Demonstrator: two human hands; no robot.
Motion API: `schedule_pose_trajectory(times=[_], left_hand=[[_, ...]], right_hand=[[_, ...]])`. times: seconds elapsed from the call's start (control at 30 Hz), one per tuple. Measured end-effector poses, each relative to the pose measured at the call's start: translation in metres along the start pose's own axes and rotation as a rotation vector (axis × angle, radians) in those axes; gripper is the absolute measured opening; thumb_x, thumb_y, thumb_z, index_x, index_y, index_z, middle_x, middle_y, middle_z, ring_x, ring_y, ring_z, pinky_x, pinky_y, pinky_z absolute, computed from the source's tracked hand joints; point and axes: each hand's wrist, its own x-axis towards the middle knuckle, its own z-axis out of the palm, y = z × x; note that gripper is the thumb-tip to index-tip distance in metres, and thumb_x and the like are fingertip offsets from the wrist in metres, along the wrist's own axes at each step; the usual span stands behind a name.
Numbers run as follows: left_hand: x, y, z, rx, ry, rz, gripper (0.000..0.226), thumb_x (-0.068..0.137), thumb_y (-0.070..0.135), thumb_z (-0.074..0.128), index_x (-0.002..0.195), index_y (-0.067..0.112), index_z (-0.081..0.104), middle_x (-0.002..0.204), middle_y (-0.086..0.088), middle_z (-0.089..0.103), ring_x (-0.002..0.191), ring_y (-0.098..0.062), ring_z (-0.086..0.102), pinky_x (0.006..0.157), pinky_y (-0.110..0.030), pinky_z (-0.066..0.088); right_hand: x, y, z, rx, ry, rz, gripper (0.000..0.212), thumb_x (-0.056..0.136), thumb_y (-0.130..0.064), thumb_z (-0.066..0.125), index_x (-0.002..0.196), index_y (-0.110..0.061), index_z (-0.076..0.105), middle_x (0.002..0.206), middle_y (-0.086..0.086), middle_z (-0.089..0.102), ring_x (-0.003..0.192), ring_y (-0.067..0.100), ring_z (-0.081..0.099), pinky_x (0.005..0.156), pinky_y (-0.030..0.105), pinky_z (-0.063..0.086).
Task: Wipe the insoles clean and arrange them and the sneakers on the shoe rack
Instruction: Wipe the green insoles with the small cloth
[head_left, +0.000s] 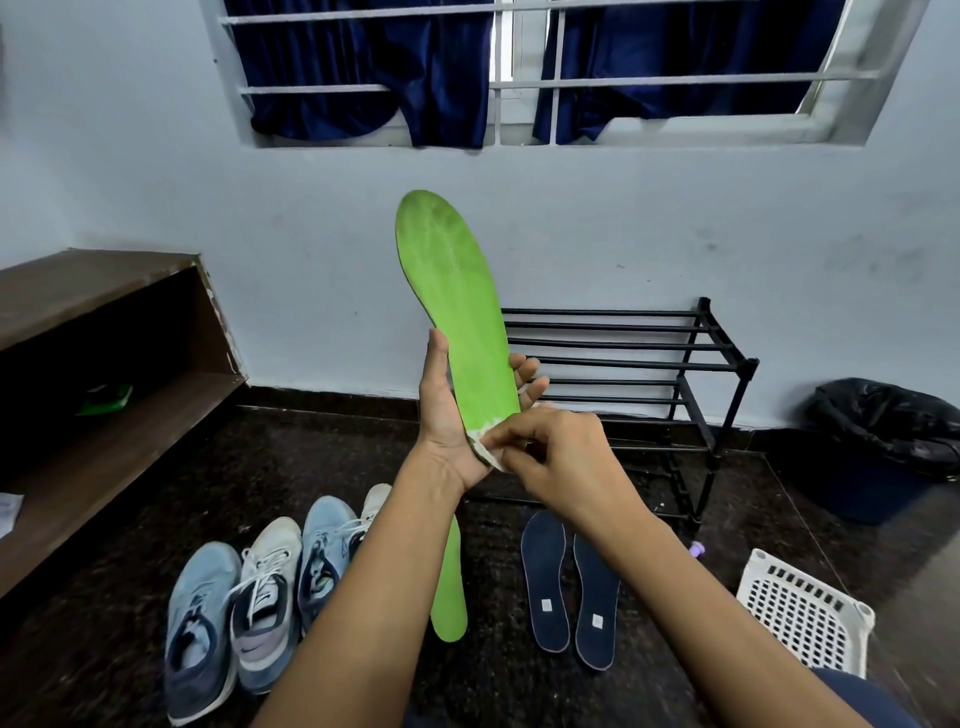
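My left hand (447, 415) holds a green insole (457, 301) upright by its heel end, thumb on its left edge and fingers behind. My right hand (550, 452) pinches a small white wipe (491, 457) against the insole's heel. A second green insole (451, 587) lies on the floor, partly hidden by my left forearm. Two dark blue insoles (569, 582) lie side by side on the floor to the right. Several light blue and white sneakers (249, 592) stand in a row at lower left. The black metal shoe rack (691, 374) stands against the wall.
A brown wooden shelf unit (114, 364) fills the left side, with a green object on a shelf. A white perforated basket (805, 613) sits at lower right. A bin with a black bag (883, 447) stands at far right. The floor is dark speckled stone.
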Motion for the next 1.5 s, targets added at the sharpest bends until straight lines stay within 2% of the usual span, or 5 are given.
schedule_pose_trajectory(times=[0.67,0.9,1.13,1.3,1.5], left_hand=[[-0.005,-0.023,0.013,0.100,-0.010,0.018,0.073,0.085,0.074,0.032,0.087,0.005,0.057,0.079,-0.010,0.060,0.077,-0.022,0.061,0.079,-0.031,0.052],[0.004,-0.011,0.000,0.040,0.027,0.040,0.076,0.085,0.075,0.034,0.089,0.003,0.059,0.080,-0.010,0.064,0.075,-0.022,0.067,0.077,-0.033,0.055],[0.003,-0.031,0.013,0.125,-0.003,-0.039,0.079,0.071,0.085,0.039,0.085,0.009,0.054,0.083,-0.011,0.059,0.080,-0.022,0.058,0.088,-0.036,0.045],[0.007,-0.025,0.008,0.088,0.017,-0.024,0.079,0.075,0.080,0.036,0.089,0.004,0.055,0.079,-0.011,0.063,0.076,-0.023,0.065,0.084,-0.033,0.050],[0.008,-0.024,0.007,0.112,0.020,0.012,0.079,0.076,0.077,0.035,0.091,0.003,0.059,0.080,-0.012,0.066,0.075,-0.023,0.067,0.085,-0.034,0.051]], right_hand=[[0.001,0.005,0.007,-0.129,0.267,0.103,0.010,0.078,-0.007,0.071,0.082,-0.013,0.077,0.077,0.005,0.073,0.071,0.022,0.068,0.070,0.025,0.048],[-0.005,-0.004,0.003,-0.020,0.039,0.210,0.012,0.078,-0.011,0.070,0.087,-0.014,0.077,0.080,0.004,0.073,0.064,0.004,0.056,0.064,-0.001,0.037],[0.001,0.005,0.007,-0.196,0.308,0.091,0.010,0.077,-0.003,0.069,0.081,-0.010,0.075,0.084,0.009,0.073,0.090,0.023,0.069,0.074,0.029,0.053],[-0.004,0.000,0.002,-0.083,0.181,0.215,0.013,0.080,-0.008,0.068,0.088,-0.012,0.076,0.087,0.006,0.073,0.071,0.008,0.064,0.066,-0.002,0.034],[-0.008,0.007,0.005,-0.038,0.157,0.222,0.015,0.078,-0.005,0.066,0.086,-0.013,0.077,0.079,0.003,0.073,0.059,-0.005,0.056,0.063,0.002,0.039]])
